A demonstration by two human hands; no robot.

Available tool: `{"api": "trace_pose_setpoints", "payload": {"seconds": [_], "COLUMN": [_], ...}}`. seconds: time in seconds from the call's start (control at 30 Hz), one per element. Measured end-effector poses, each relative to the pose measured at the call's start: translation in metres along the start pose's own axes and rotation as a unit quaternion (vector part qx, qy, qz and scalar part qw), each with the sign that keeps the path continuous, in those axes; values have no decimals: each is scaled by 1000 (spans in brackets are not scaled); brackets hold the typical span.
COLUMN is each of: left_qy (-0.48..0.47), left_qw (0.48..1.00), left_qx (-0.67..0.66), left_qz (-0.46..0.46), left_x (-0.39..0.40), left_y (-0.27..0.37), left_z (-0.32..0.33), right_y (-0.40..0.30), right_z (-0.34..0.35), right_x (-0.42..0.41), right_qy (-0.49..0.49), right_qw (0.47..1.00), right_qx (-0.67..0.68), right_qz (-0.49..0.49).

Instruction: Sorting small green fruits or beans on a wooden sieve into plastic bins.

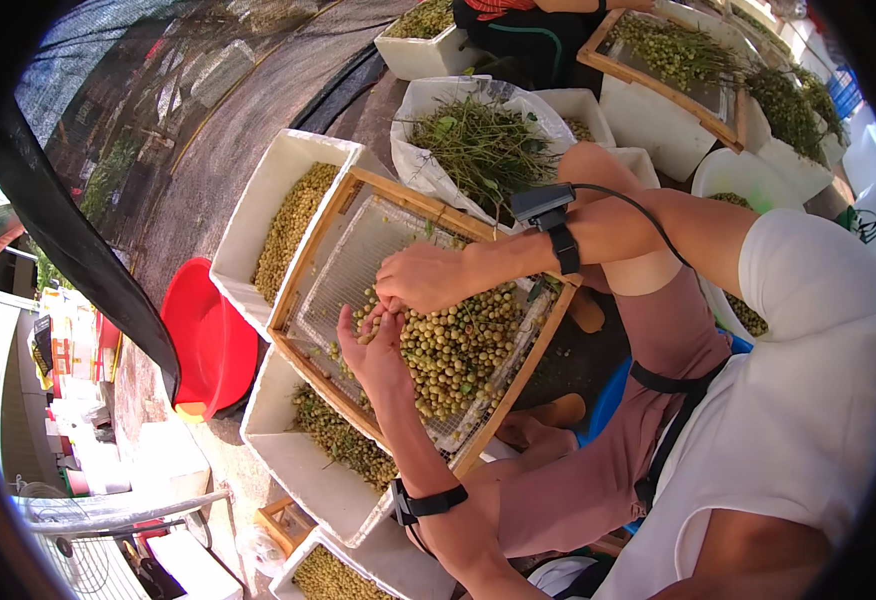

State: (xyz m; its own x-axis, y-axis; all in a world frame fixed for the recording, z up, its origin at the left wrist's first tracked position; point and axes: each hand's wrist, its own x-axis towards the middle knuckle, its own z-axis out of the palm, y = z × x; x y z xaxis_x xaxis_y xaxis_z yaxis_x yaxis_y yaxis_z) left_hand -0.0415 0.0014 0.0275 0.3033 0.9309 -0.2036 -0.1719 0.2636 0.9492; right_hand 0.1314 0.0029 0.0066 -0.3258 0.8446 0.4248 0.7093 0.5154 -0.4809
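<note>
My left hand point(378, 346) and my right hand point(424, 279) meet at the fingertips over a wood-framed mesh sieve point(333, 262). The right fingers are curled in, and the left thumb reaches to them while other left fingers stand apart. Whatever may be pinched between them is too small to tell. Beneath and beside the hands, small round yellow-green fruits point(453, 352) lie heaped on the mesh, with bits of stem and leaf among them. The sieve rests across two white foam boxes, one with pale fruits point(295, 225), the other with greener fruits and stems point(340, 442).
A plastic-lined box point(408, 139) holds stripped green stems point(483, 146). A red basin point(209, 337) stands beyond the boxes. Another person's dark-trousered leg point(528, 45) is near a second wood-framed sieve point(663, 94) with fruit sprigs. A further foam box of fruits point(337, 574) sits at lower left.
</note>
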Motion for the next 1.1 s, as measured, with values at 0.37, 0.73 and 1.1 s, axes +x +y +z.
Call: {"api": "trace_pose_setpoints", "payload": {"seconds": [0.37,0.73,1.1], "left_qy": [-15,-88,-144], "left_qw": [984,778,759], "left_qx": [142,620,623], "left_qz": [106,-62,126], "left_x": [-7,1,-2], "left_y": [-15,-38,-63], "left_z": [11,-17,-22], "right_y": [-3,26,23], "right_z": [3,25,14], "right_x": [-11,-97,-133], "right_qy": [-14,-190,-50], "right_qw": [999,980,963], "right_qx": [-32,62,146], "right_qz": [12,22,222]}}
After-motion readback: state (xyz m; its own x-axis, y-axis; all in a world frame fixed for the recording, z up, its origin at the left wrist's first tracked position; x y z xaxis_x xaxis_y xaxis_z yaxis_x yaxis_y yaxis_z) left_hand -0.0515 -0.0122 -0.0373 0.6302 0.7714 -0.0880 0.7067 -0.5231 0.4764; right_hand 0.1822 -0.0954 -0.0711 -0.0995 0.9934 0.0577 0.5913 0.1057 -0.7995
